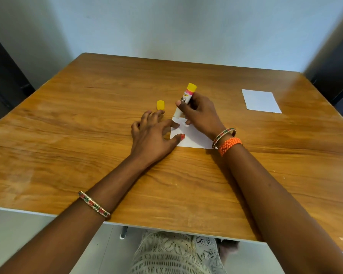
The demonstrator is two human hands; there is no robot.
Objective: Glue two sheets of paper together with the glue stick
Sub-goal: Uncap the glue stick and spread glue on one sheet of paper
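A person sits at a wooden table [107, 135] with both bare arms stretched out over it. The near sheet of paper [192, 138] lies flat on the table, and everything else can be placed from it.

The right hand [201, 113] hangs over the far part of that sheet, its grip clenched around a glue stick [185, 100]. The stick is tilted, its yellow end pointing up and away from the person, its white open end pointing down at the sheet's far left corner. Whether the tip actually touches the paper I cannot tell, since the fingers partly cover the spot.

The left hand [152, 137] lies on the table just left of the sheet, fingers spread and holding nothing, its grip released. The thumb and forefinger reach onto the sheet's left edge and press it flat.

The yellow cap [160, 105] stands on the table by itself, beyond the sheet's far left corner and just past the left hand's fingertips, apart from the stick.

A second sheet of paper [261, 101] lies flat well off to the right of the first sheet and farther from the person, touched by nothing.

A beaded bangle [224, 136] and an orange woven band [229, 145] sit on the right wrist, right by the sheet's near right corner. Another bangle [94, 204] circles the left forearm, well back toward the table's near edge.
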